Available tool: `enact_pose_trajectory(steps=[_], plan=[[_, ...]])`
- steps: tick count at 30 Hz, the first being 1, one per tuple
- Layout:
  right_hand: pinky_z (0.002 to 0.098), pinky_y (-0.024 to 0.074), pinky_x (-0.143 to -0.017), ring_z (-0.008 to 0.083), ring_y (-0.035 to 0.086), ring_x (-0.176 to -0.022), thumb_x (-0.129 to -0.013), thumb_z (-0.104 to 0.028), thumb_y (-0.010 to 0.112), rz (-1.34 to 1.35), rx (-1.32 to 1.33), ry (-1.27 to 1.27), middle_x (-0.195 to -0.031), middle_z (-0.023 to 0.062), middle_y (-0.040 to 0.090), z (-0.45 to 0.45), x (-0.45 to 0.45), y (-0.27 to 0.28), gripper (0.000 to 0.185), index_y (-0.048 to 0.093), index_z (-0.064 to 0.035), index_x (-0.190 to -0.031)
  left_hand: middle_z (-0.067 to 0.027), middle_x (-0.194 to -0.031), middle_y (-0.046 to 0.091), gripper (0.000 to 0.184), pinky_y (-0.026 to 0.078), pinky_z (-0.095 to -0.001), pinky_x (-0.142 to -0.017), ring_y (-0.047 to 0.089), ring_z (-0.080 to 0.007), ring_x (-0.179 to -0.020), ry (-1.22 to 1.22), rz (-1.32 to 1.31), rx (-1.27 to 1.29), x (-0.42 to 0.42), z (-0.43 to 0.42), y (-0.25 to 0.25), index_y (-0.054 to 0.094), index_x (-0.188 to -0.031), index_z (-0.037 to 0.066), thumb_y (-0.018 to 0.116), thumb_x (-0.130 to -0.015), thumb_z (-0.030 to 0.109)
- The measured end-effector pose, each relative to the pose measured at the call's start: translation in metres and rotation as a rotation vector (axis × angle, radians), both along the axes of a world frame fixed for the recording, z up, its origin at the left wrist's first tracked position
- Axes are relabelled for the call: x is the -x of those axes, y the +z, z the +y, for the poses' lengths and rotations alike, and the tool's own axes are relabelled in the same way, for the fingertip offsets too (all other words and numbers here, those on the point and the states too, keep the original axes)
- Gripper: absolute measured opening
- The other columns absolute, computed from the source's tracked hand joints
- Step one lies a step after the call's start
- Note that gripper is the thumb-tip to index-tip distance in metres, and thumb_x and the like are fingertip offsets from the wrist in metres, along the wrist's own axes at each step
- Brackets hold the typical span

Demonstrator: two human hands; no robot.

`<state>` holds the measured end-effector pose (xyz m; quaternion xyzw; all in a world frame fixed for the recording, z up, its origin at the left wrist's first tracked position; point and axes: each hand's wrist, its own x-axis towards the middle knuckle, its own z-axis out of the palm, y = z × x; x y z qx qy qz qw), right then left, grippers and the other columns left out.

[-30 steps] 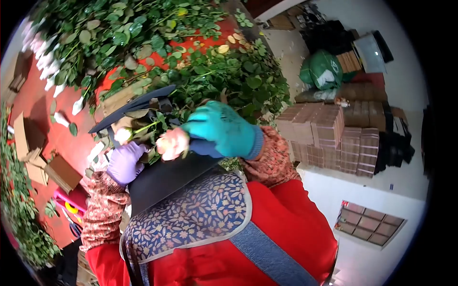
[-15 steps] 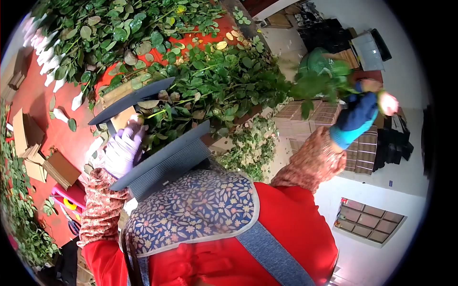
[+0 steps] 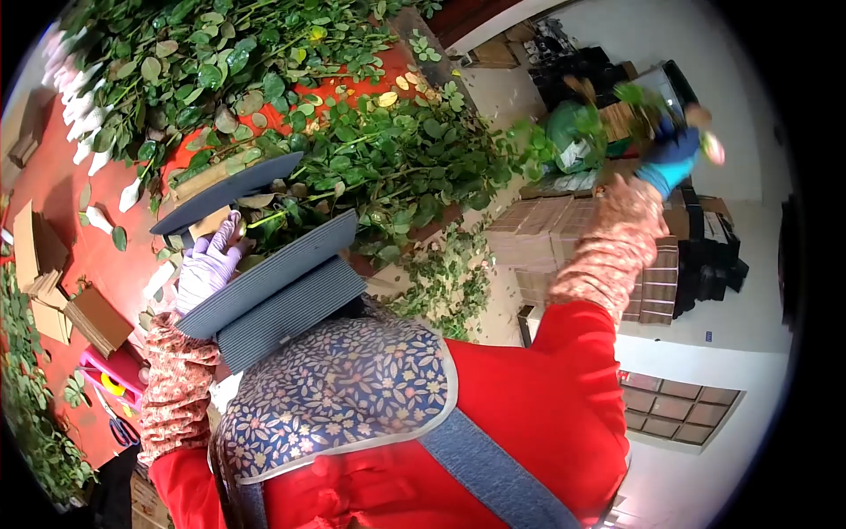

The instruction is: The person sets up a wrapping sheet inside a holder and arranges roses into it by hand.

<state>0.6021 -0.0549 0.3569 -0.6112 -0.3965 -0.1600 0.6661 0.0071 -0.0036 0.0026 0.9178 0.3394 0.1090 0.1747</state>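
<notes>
My right hand (image 3: 671, 157), in a blue glove, is stretched far out to the right. It grips a rose (image 3: 715, 148), whose pale pink head pokes out past the fingers; the leafy stem is blurred. My left hand (image 3: 207, 267), in a lilac striped glove, lies between two dark grey corrugated boards (image 3: 273, 280). Its curled fingers close around a rose head (image 3: 241, 229) beside a piece of cardboard (image 3: 210, 226); the fingers partly hide it. Leafy rose stems (image 3: 379, 167) run from there toward the right, over the table.
Many roses with white-sleeved heads (image 3: 129, 194) lie on the red table (image 3: 115, 256). Folded cardboard pieces (image 3: 97, 317), a pink holder (image 3: 110, 370) and scissors (image 3: 123, 430) are at the left. Stacked cartons (image 3: 546, 234) and a green bag (image 3: 573, 132) stand beyond the table.
My right hand has moved up and slightly right with the rose, the arm straighter. My left hand stays between the boards; the view has shifted a little.
</notes>
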Motion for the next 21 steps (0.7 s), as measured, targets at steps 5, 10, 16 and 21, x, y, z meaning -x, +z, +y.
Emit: enact_pose_trajectory(steps=[5, 10, 16, 21], plan=[[0.0332, 0.0521, -0.080, 0.0188, 0.065, -0.089, -0.102, -0.034, 0.051, 0.047, 0.130, 0.597, -0.104, 0.0092, 0.069, 0.102, 0.112, -0.073, 0.037, 0.066, -0.0028, -0.114, -0.0129, -0.119, 0.064, 0.031, 0.052, -0.0455, -0.080, 0.061, -0.0349, -0.090, 0.347, -0.089, 0.743, -0.014, 0.035, 0.012, 0.065, -0.118, 0.017, 0.055, -0.090, 0.025], [0.0404, 0.0530, -0.068, 0.0287, 0.066, -0.076, -0.088, -0.011, 0.066, -0.889, 0.554, 0.661, -0.089, 0.0106, 0.069, 0.163, 0.223, -0.182, 0.021, 0.068, -0.0081, -0.108, -0.0070, -0.120, 0.062, 0.035, 0.048, -0.0447, -0.087, 0.059, -0.0301, -0.106, 0.098, -0.104, 0.221, 0.010, -0.009, -0.018, 0.066, -0.117, 0.019, 0.055, -0.086, 0.032], [0.0375, 0.0514, -0.090, 0.0281, 0.065, -0.102, -0.096, -0.020, 0.060, -0.710, 0.715, 0.818, -0.113, 0.0144, 0.067, 0.219, 0.264, -0.256, 0.036, 0.059, -0.0063, -0.129, -0.0098, -0.132, 0.054, 0.047, 0.050, -0.0454, -0.089, 0.057, -0.0308, -0.109, 0.065, 0.039, -0.027, 0.004, -0.030, 0.029, 0.060, -0.126, 0.017, 0.064, -0.081, 0.028], [0.0380, 0.0574, -0.085, 0.0215, 0.070, -0.092, -0.100, -0.012, 0.056, 0.027, 0.970, 1.539, -0.114, 0.0146, 0.071, 0.116, 0.295, -0.162, 0.027, 0.066, 0.0014, -0.120, -0.0085, -0.127, 0.056, 0.057, 0.049, -0.0448, -0.090, 0.058, -0.0316, -0.108, 0.144, -0.048, 0.187, 0.026, -0.045, 0.063, 0.058, -0.130, 0.018, 0.074, -0.075, 0.018]])
